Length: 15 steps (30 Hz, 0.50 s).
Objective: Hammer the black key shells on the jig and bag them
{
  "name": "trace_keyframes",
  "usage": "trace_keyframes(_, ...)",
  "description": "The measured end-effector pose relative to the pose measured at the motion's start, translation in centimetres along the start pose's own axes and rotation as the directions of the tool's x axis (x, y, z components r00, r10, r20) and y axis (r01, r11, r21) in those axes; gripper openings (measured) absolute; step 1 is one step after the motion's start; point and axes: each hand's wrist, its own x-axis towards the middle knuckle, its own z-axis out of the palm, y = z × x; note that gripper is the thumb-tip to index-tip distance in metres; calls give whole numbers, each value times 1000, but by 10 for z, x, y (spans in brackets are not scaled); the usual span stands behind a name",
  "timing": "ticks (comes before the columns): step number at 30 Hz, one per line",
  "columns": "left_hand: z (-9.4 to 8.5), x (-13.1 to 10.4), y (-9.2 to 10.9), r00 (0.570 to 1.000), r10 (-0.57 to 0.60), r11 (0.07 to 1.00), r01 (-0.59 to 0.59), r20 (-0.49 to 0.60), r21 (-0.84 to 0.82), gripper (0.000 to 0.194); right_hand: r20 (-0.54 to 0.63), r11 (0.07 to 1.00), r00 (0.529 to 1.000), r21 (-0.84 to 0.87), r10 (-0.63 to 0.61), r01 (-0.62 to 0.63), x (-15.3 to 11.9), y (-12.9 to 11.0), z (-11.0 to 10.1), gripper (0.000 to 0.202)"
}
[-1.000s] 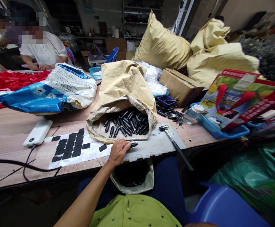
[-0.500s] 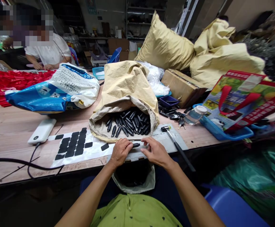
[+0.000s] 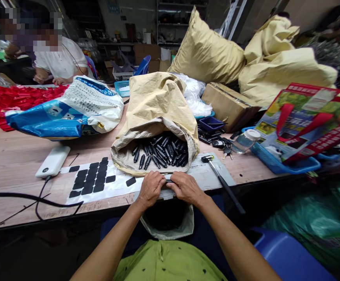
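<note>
Between my two hands, at the table's front edge, lies a small black part (image 3: pixel 168 181). My left hand (image 3: pixel 151 189) is closed on its left end, and my right hand (image 3: pixel 185 188) pinches its right end. Just beyond them a beige sack (image 3: pixel 161 95) lies with its mouth towards me, with many black parts (image 3: pixel 164 151) inside. A grey plate (image 3: pixel 199 170) is under my hands, and a hammer (image 3: pixel 221 178) rests on it to the right. On the left a white sheet (image 3: pixel 114 189) bears black stickers (image 3: pixel 90 179).
Further left are a white power bank (image 3: pixel 52 161) with a cable and a blue-white bag (image 3: pixel 67 113). To the right stand a jar (image 3: pixel 245 141) and a blue basket (image 3: pixel 287 164). An open bag (image 3: pixel 184 226) hangs below the edge. A person (image 3: pixel 57 60) sits at back left.
My right hand has moved left and its spread fingers have closed on the black part. My left hand stays on the part. The view has shifted slightly.
</note>
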Motion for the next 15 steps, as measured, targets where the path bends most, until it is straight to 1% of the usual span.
trace_keyframes(4, 0, -1, -1, 1000, 10, 999, -10, -1, 31, 31, -52, 999, 998, 26, -31, 33, 3, 0, 9, 16)
trace_keyframes(8, 0, 0, -1, 1000, 4, 1000, -4, -7, 5, 32, -104, 997, 994, 68, -27, 34, 3, 0, 15, 20)
trace_keyframes(11, 0, 0, 0, 1000, -6, 1000, 6, -18, -22, 32, -120, 994, 992, 107, -27, 40, -1, 2, 14, 20)
trace_keyframes(15, -3, 0, 2, 999, -11, 995, 8, -37, -98, 25, -115, 978, 993, 203, -29, 52, -3, 9, 8, 17)
